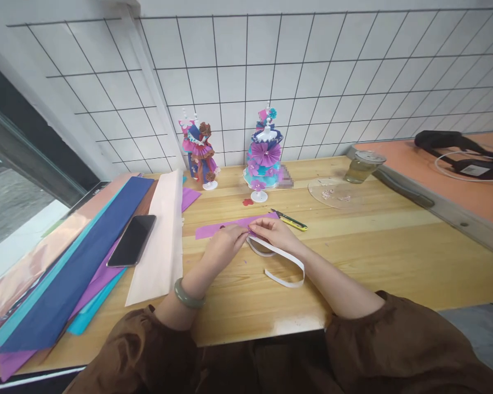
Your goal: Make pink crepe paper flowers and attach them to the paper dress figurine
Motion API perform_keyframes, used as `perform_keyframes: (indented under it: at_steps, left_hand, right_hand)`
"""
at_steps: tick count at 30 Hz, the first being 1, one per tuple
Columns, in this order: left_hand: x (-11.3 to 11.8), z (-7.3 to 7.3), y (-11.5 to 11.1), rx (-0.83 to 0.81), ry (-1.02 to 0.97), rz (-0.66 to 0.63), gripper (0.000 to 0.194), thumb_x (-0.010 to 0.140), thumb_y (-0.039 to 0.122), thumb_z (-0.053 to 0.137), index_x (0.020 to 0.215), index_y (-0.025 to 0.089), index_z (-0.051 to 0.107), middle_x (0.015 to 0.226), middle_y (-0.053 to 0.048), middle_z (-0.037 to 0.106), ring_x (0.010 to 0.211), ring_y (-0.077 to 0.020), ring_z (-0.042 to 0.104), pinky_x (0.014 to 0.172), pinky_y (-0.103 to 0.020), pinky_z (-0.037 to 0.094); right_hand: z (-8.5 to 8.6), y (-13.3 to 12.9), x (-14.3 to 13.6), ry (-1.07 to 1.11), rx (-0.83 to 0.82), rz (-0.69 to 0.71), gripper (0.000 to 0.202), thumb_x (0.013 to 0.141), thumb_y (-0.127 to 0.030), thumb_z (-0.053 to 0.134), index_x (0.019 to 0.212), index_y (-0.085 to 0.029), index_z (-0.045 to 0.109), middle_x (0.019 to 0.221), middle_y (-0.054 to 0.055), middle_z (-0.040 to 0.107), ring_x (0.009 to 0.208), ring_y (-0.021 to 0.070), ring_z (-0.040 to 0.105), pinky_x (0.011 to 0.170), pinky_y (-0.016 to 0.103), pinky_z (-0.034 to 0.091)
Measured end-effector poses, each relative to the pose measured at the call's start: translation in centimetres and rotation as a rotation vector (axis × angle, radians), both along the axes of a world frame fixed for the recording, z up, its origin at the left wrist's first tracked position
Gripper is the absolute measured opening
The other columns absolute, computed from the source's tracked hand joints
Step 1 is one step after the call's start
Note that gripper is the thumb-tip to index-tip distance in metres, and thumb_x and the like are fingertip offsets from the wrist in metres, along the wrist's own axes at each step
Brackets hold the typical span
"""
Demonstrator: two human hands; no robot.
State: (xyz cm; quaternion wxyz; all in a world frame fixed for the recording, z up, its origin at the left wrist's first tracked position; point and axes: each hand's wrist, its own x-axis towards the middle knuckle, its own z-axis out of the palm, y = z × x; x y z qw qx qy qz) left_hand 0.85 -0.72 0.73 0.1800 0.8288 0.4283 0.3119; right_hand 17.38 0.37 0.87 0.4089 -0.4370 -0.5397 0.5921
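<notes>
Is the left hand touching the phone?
Apart. The head view shows pale paper and a strip of wooden table between the left hand and the phone.

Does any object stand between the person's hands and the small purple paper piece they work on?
Nothing visible does: the left hand and right hand meet at the small purple paper piece. The narrow white flat band curls nearer the person; the yellow-and-black tool lies beyond the right hand.

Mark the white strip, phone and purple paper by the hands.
White strip [282,252]: head view, its upper stretch.
Phone [132,241]: head view, middle of its screen.
Purple paper [207,232]: head view, its left end.
</notes>
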Motion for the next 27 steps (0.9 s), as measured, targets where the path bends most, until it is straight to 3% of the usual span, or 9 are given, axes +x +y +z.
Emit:
perform_keyframes:
  at_steps: [5, 12, 16, 22, 27]
  left_hand:
    - [-0.2, -0.4, 0.3, 0.088, 0.098, 0.001, 0.026, 0.086, 0.028, 0.037, 0.09, 0.017, 0.061, 0.085, -0.006, 0.063, 0.078, -0.0164, 0.056, 0.071, -0.029, 0.041]
    - [-0.3, -0.8, 0.5, 0.095, -0.025, 0.026, 0.023, 0.085, 0.027, 0.041, 0.089, 0.017, 0.062, 0.085, -0.005, 0.064, 0.079, -0.0148, 0.057, 0.073, -0.027, 0.043]
    - [-0.2, -0.7, 0.4, 0.06, -0.079, 0.043, 0.022, 0.083, 0.027, 0.043, 0.089, 0.018, 0.062, 0.086, -0.005, 0.064, 0.079, -0.0149, 0.057, 0.072, -0.027, 0.043]
    - [-0.1, 0.1, 0.0, -0.004, -0.115, 0.029, 0.022, 0.083, 0.025, 0.043, 0.091, 0.019, 0.062, 0.086, -0.004, 0.064, 0.078, -0.0142, 0.057, 0.071, -0.026, 0.042]
    - [0.0, 0.1, -0.2, -0.068, -0.127, 0.036, 0.023, 0.083, 0.028, 0.042, 0.087, 0.018, 0.062, 0.082, -0.004, 0.064, 0.073, -0.0133, 0.055, 0.067, -0.024, 0.042]
  right_hand:
    - [-0.3, 0.2, 0.0, 0.012, -0.034, -0.005, 0.028, 0.064, -0.041, 0.064, 0.07, -0.015, 0.057, 0.054, -0.003, 0.056, 0.045, 0.0059, 0.045, 0.044, 0.019, 0.033]
    - [0.3, 0.1, 0.4, 0.005, -0.116, 0.074, 0.032, 0.066, -0.047, 0.061, 0.068, -0.017, 0.051, 0.043, -0.006, 0.05, 0.035, 0.0055, 0.038, 0.035, 0.018, 0.025]
    - [0.3, 0.2, 0.5, 0.056, -0.117, 0.074, 0.031, 0.067, -0.046, 0.061, 0.071, -0.017, 0.052, 0.047, -0.005, 0.052, 0.038, 0.0062, 0.043, 0.037, 0.018, 0.03]
    - [0.2, -0.1, 0.5, -0.024, 0.07, 0.122, 0.04, 0.067, -0.036, 0.064, 0.102, -0.019, 0.054, 0.082, 0.001, 0.06, 0.065, 0.0105, 0.055, 0.059, 0.024, 0.043]
    - [-0.1, -0.3, 0.4, -0.201, 0.218, 0.135, 0.041, 0.068, -0.035, 0.062, 0.105, -0.017, 0.054, 0.08, 0.002, 0.061, 0.064, 0.0119, 0.054, 0.058, 0.026, 0.043]
